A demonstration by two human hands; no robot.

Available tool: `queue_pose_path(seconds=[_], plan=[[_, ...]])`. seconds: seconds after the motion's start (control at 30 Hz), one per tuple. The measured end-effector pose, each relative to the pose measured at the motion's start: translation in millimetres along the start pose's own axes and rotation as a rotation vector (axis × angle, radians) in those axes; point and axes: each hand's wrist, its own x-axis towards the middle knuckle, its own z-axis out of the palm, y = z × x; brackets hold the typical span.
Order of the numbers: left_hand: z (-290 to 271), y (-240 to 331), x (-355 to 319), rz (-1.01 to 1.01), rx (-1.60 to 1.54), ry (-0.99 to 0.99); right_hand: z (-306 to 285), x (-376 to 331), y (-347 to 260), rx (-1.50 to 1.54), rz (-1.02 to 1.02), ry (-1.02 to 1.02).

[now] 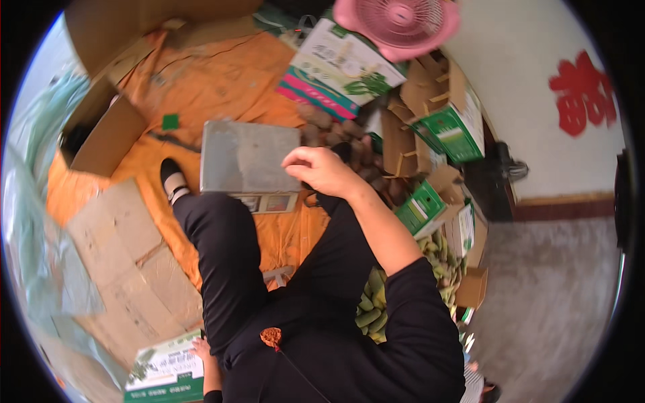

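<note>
My right hand [321,169] reaches forward with its fingers curled down at the right edge of a grey weighing scale [247,160]. What lies under the fingers is hidden. Just beyond the hand is a heap of brown round fruits [336,129]. My left hand [200,348] is low at my left side, with its fingers on the edge of a green and white carton [164,369]. My legs in black trousers [222,242] stretch toward the scale, which stands on an orange sheet [222,80].
Green and white cartons [339,67] and open boxes [453,124] crowd the far right, under a pink fan [396,23]. A pile of green fruits [376,302] lies by my right side. Flattened cardboard [127,262] and an open brown box [101,134] are on the left.
</note>
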Motion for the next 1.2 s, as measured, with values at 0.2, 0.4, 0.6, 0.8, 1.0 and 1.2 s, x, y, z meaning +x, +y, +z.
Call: queue_pose_path(seconds=[0.2, 0.4, 0.6, 0.8, 1.0, 1.2], plan=[[-55, -16, 66, 0.048, -0.449, -0.033, -55, -32, 31, 0.048, 0.2, 0.145], [-95, -13, 93, 0.001, -0.919, -0.179, -127, -91, 106, -0.266, 0.307, 0.547], [-120, -1, 114, -0.093, -1.401, -0.353, -185, -183, 214, -0.56, 0.596, 0.807], [-160, 24, 114, -0.226, -1.491, -0.294, -236, -283, 265, -0.857, 1.039, 0.779], [-177, 35, 110, -0.038, -1.471, -0.107, -238, -316, 276, -1.132, 1.135, 0.536], [-241, 62, 110, -0.001, -1.23, -0.175, -227, -351, 309, -1.146, 1.139, 0.406]])
